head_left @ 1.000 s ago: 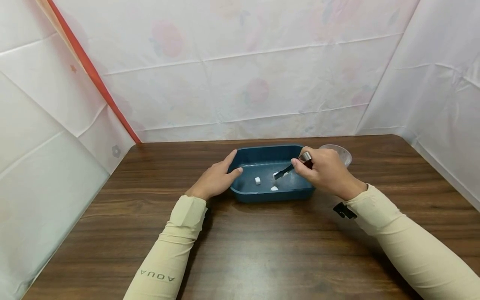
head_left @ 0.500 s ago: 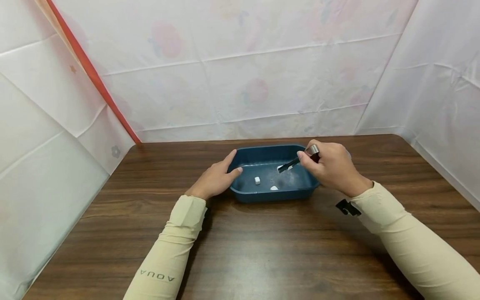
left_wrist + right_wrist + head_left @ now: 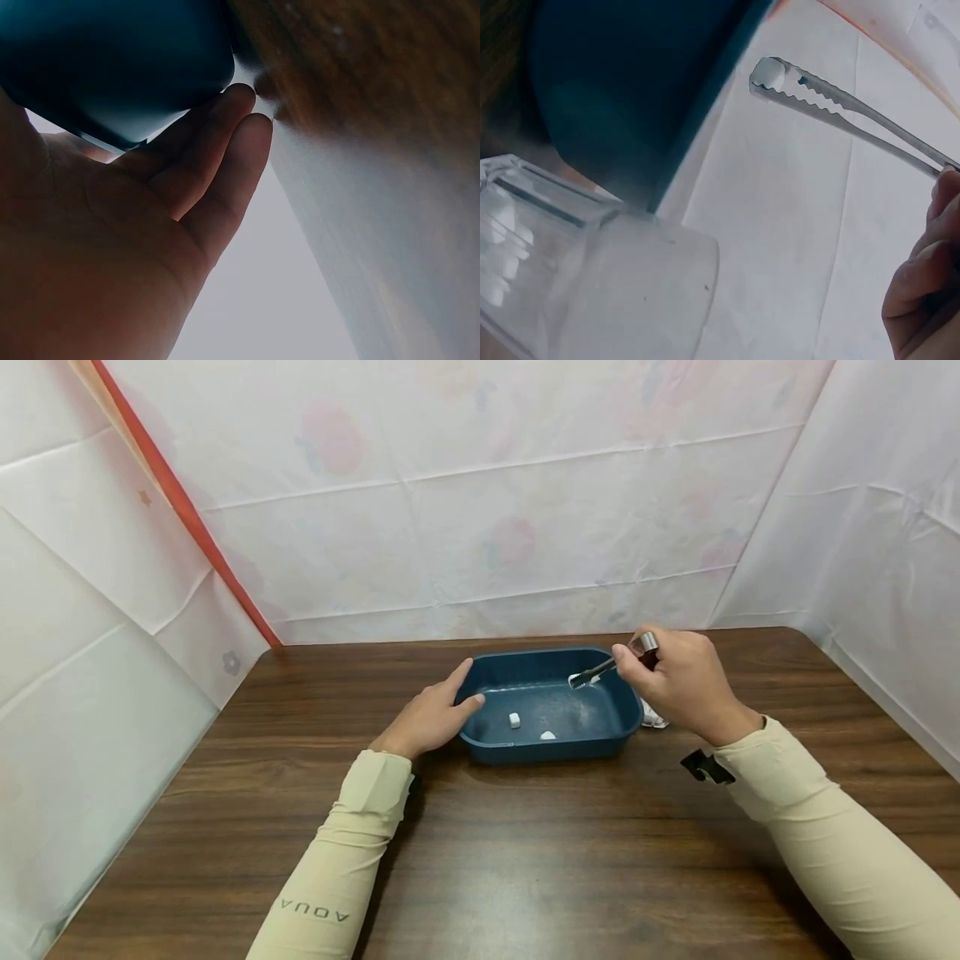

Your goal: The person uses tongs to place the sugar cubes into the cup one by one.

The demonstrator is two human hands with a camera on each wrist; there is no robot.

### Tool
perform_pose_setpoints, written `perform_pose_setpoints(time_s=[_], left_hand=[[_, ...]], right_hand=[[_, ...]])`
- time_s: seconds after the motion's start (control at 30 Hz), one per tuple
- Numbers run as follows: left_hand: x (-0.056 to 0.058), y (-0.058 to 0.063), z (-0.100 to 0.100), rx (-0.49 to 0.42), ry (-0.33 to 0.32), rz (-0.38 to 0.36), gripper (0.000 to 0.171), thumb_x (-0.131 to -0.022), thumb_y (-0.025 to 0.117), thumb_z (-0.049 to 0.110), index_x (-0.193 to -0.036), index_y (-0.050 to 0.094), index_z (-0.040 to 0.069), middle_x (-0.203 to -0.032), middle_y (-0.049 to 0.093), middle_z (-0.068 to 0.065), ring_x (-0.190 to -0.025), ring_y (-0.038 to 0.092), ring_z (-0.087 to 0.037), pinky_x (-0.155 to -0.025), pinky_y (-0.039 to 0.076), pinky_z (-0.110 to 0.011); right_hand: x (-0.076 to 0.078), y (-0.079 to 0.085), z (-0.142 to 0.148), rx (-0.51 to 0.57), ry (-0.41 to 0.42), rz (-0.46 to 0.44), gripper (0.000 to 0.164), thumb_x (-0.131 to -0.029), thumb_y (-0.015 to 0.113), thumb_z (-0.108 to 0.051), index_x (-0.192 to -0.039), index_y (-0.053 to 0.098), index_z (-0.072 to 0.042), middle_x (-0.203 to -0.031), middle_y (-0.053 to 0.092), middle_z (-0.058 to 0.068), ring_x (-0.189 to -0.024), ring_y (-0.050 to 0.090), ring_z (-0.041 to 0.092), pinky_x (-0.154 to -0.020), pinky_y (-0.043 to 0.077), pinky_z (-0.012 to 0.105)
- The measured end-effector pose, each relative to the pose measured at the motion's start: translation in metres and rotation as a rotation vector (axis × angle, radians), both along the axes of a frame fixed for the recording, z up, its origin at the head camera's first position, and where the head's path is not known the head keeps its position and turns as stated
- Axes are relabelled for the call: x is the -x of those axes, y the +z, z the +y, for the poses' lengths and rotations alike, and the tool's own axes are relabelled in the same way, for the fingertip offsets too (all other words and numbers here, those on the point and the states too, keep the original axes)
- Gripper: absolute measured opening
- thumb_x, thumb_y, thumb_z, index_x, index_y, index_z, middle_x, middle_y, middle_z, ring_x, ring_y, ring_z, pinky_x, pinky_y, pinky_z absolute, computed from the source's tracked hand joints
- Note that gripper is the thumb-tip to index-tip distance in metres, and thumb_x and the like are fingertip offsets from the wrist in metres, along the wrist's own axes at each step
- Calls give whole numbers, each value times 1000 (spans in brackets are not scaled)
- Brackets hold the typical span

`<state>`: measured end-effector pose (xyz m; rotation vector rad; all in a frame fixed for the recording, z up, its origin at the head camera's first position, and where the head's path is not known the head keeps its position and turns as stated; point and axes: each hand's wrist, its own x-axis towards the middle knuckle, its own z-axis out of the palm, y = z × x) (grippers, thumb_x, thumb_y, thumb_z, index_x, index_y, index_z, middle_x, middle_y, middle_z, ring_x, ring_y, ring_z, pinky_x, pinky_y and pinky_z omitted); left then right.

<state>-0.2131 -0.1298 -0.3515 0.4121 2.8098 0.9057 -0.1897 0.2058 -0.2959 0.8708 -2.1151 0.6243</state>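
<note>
My right hand [image 3: 686,681] grips metal tongs [image 3: 596,673] above the right part of a dark blue tray [image 3: 551,752]. In the right wrist view, the toothed tips of the tongs pinch a small white cube [image 3: 769,73]. Two more white pieces, a cube [image 3: 514,720] and one by the near wall [image 3: 547,736], lie in the tray. My left hand [image 3: 427,718] rests at the tray's left end, its fingers extended along the outside in the left wrist view. A clear plastic cup [image 3: 630,277] with several white cubes in it is mostly hidden behind my right hand in the head view.
The tray and cup stand on a brown wood-grain table [image 3: 480,852]. White patterned sheeting [image 3: 465,527] hangs behind the table's far edge and along both sides. A red strip [image 3: 187,510] runs down the left corner.
My right hand has moved to the right and away from me, lifting the tongs and the pinched cube from the tray floor. The left hand and the tray have stayed put.
</note>
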Motion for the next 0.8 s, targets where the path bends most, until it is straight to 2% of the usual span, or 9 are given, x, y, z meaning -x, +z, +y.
perform_pose_setpoints(time_s=[0.3, 0.67, 0.8], left_hand=[[0, -1, -1, -2, -7, -4, 72, -105, 46, 48, -163, 7, 31, -162, 30, -5, -144, 35, -32, -112, 32, -57], [0, -1, -2, 1, -6, -3, 72, -104, 46, 49, -163, 7, 31, -161, 31, -5, -144, 35, -32, -112, 31, -57], [0, -2, -3, 4, -9, 0, 73, -104, 45, 51, -163, 7, 31, -162, 30, -5, -144, 35, -31, -113, 31, -57]], right_hand=[[1, 3, 7, 36, -79, 1, 20, -93, 61, -17, -75, 60, -8, -56, 45, -5, -47, 33, 9, -46, 27, 29], [2, 9, 15, 78, -161, -8, 29, -92, 61, -19, -67, 50, -11, -54, 38, -4, -45, 29, 10, -45, 24, 29], [2, 9, 17, 96, -190, -23, 28, -93, 61, -20, -69, 52, -10, -54, 38, -4, -44, 29, 10, -45, 23, 30]])
